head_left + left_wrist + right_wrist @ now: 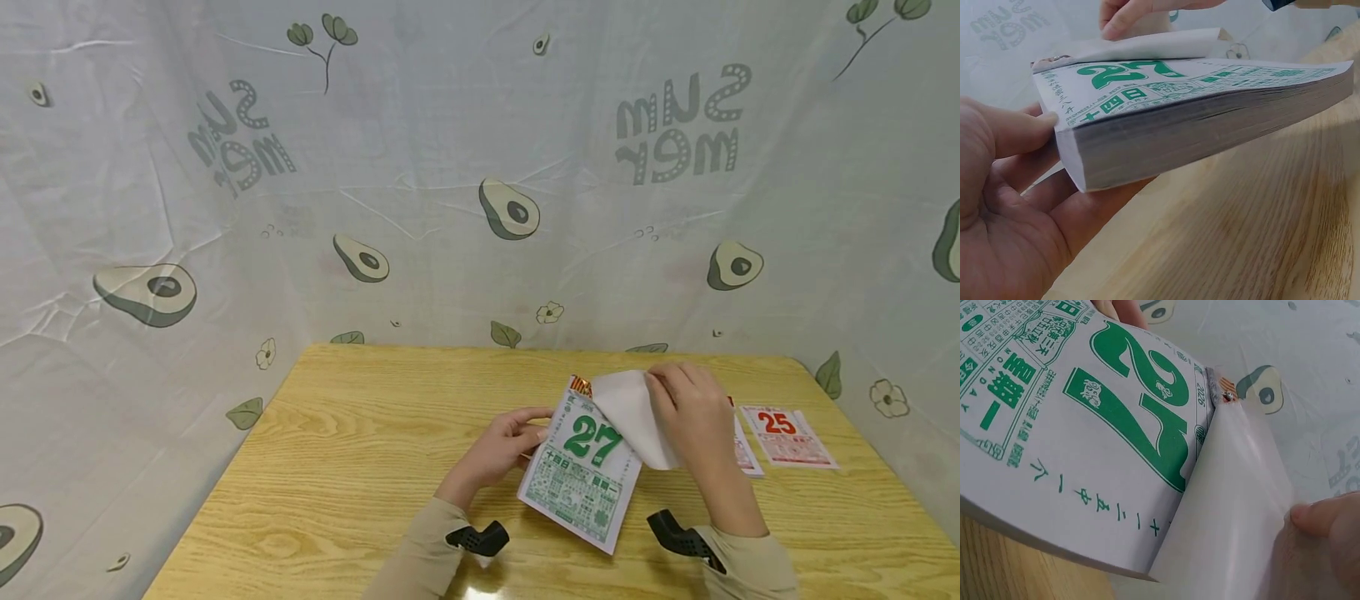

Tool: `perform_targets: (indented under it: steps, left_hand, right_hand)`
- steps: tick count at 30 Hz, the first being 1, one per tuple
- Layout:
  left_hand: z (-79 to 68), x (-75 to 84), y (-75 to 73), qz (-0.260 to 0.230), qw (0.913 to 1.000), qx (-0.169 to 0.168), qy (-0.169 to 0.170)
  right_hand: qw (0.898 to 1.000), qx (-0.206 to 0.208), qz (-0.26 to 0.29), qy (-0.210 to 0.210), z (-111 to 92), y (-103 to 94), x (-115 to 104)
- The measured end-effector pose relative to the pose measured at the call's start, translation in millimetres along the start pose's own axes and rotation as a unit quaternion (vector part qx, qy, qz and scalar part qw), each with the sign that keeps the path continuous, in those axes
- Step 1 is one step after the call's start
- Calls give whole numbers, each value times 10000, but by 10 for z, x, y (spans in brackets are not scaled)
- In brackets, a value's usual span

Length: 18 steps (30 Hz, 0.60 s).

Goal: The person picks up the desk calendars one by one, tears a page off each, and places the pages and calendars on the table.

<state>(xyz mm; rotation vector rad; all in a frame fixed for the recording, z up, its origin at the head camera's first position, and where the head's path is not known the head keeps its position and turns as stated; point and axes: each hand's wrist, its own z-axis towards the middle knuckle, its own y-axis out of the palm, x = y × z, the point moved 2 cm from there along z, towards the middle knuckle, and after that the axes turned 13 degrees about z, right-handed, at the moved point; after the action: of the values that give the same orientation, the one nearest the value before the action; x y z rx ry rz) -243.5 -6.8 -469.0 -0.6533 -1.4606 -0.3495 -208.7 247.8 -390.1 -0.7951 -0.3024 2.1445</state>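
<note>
A thick tear-off calendar (573, 487) shows a green 27 on its top page, and its deep stack of pages (1179, 140) is visible in the left wrist view. My left hand (498, 446) grips its left edge, thumb on top and fingers underneath, holding it tilted over the table. A calendar sheet (633, 412), white side showing, is folded back from the pad. My right hand (693, 417) pinches this sheet by its outer edge. In the right wrist view the sheet (1229, 506) still meets the pad near the orange-and-gold strip (1227, 394) at the top.
To the right on the wooden table (360, 467) lies a loose sheet with a red 25 (791, 437). Beside it, another red-printed sheet (745, 454) is partly hidden behind my right hand. A pale curtain (435, 167) with avocado prints hangs behind the table.
</note>
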Motion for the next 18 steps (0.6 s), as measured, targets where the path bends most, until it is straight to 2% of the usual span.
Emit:
perform_targets:
  steps: [7, 18]
  left_hand:
    - [-10, 20, -17, -228, 9997, -51, 63]
    - [-10, 15, -74, -427, 9988, 224, 117]
  right_hand:
    - [9994, -154, 124, 285, -19, 20, 16]
    - [9960, -334, 157, 815, -35, 39, 9]
